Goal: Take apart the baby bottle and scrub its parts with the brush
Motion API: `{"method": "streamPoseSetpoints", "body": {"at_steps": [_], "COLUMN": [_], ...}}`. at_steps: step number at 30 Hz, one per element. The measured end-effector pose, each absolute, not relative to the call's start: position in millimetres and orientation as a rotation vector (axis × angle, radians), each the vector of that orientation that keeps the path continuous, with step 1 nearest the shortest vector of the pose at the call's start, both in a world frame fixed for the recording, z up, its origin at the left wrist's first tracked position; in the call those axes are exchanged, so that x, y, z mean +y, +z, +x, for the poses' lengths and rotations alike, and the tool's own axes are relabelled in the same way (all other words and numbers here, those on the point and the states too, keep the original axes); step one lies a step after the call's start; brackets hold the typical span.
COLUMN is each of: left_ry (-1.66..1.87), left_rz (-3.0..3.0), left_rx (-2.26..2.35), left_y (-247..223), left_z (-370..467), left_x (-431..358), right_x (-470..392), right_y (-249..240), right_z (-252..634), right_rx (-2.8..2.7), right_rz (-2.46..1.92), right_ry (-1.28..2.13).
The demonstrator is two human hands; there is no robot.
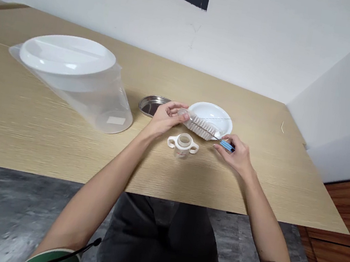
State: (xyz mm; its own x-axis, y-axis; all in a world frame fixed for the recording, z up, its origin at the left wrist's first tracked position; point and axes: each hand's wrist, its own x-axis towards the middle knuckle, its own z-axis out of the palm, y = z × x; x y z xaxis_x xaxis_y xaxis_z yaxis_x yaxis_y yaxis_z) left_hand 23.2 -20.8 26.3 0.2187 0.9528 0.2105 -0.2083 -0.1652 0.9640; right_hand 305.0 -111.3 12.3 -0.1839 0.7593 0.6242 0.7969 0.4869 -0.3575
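Note:
A bottle brush (200,126) with white bristles, a wire stem and a blue handle is stretched between my hands above the table. My right hand (238,155) is closed around the blue handle. At the brush's other end, the fingers of my left hand (166,121) pinch its pale tip, partly hidden by the thumb. Just below the brush stands a small baby bottle (182,148), upright and uncapped, with white handles on both sides. Behind the brush lies a white oval dish (214,110), partly covered by the bristles.
A shiny metal tray (152,106) sits behind my left hand. Further left stands a large translucent pitcher (96,103) with a white lid. A thin pale strip (282,127) lies at the right of the wooden table (274,177), whose back edge meets the wall.

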Motion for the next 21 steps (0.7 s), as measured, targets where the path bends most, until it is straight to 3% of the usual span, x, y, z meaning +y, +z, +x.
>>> {"method": "streamPoseSetpoints", "body": {"at_steps": [21], "left_ry": [1.294], "left_rz": [1.309], "left_rx": [0.856], "left_y": [26.5], "left_z": [23.7], "left_x": [-20.1], "right_x": [-110.3], "right_y": [9.8], "right_z": [303.6], "right_rx": [-1.980], "right_rz": [-1.281], "right_ry": [-0.040]}}
